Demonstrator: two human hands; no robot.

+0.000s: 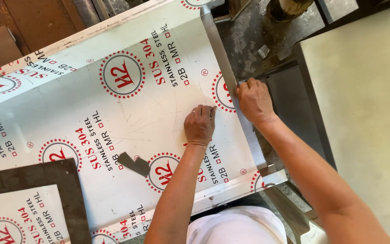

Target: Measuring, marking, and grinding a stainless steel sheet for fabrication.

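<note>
A large steel sheet [127, 113] covered in white protective film with red and black printed marks lies flat before me. Its right side is folded up into a bare metal flange [220, 54]. My left hand [199, 124] rests flat on the film near the fold, fingers curled, a ring on one finger, holding nothing. My right hand [253, 100] grips the top edge of the flange, fingers pinched over it. A small dark torn patch [134, 163] shows on the film left of my left forearm.
A dark brown frame-like panel [68, 190] lies over the sheet's lower left, with more printed film inside it. A pale flat tabletop [366, 99] stands at the right. Grey concrete floor [249, 40] and a wooden stump [287, 7] show at the top.
</note>
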